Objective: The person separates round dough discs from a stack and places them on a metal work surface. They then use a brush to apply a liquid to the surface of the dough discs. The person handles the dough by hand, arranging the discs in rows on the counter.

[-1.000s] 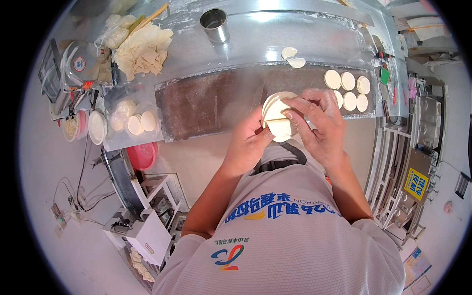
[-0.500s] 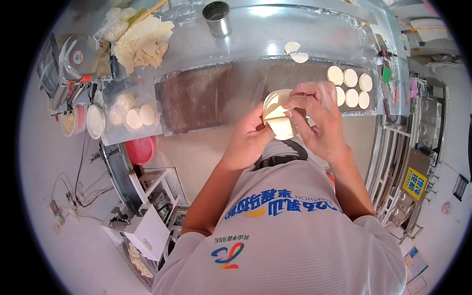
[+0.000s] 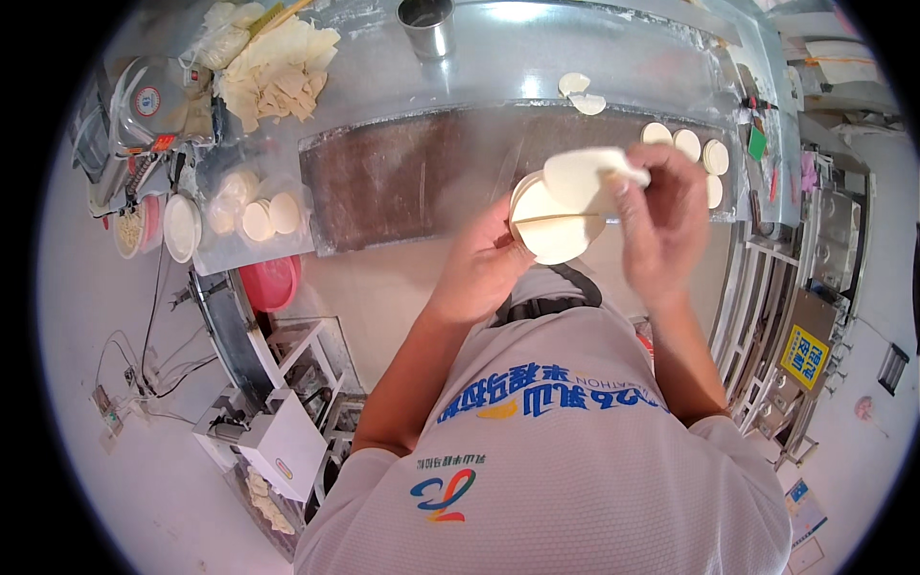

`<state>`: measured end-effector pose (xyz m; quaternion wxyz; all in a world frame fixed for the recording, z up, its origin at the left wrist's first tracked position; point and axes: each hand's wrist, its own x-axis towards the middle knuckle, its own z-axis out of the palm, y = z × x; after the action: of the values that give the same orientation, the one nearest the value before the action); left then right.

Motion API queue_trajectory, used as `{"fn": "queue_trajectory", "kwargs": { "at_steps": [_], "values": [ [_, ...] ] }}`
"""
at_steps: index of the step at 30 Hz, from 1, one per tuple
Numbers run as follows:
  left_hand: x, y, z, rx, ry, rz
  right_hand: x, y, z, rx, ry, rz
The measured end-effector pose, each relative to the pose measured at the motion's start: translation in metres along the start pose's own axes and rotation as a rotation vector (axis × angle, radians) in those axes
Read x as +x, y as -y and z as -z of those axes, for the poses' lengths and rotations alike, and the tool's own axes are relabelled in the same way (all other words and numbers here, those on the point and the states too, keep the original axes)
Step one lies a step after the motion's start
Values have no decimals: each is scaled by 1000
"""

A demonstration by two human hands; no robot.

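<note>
My left hand (image 3: 484, 264) grips a stack of round, pale dough wrappers (image 3: 554, 240) by its left side, thumb toward the near edge. A straight seam crosses the top of the stack. In my right hand (image 3: 666, 216) a single dough wrapper (image 3: 583, 172) is pinched by its right edge. That wrapper is lifted and tilted over the far part of the stack, its edge bent near my fingers. My right hand is slightly blurred.
Short stacks of round wrappers (image 3: 686, 146) stand on the dark board (image 3: 383, 182) at right. Torn dough pieces (image 3: 586, 103) lie beyond it. A metal cup (image 3: 426, 29), crumpled dough sheets (image 3: 278, 77) and bagged wrappers (image 3: 257, 220) are farther left. A pink basin (image 3: 271, 283) sits lower.
My right hand has moved right, peeling a wrapper up from the stack. My left hand keeps hold of the stack in nearly the same place.
</note>
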<state>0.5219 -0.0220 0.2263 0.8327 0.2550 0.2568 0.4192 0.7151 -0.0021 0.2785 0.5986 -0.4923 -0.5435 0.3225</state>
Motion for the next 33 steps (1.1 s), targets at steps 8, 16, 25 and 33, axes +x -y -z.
{"fn": "queue_trajectory", "kwargs": {
  "at_steps": [8, 16, 25, 33],
  "values": [
    [-7, -10, -9, 263, -143, -4, 18, 11, 29, -546, 193, 182],
    [-7, -22, -24, 419, -127, -68, -9, 17, 5, -480, 291, 167],
    [-4, -23, -27, 387, -144, -52, -14, 8, 7, -585, 261, 363],
    [-6, -17, -22, 415, -146, -69, -19, 16, 12, -625, 264, 441]
  ]
}}
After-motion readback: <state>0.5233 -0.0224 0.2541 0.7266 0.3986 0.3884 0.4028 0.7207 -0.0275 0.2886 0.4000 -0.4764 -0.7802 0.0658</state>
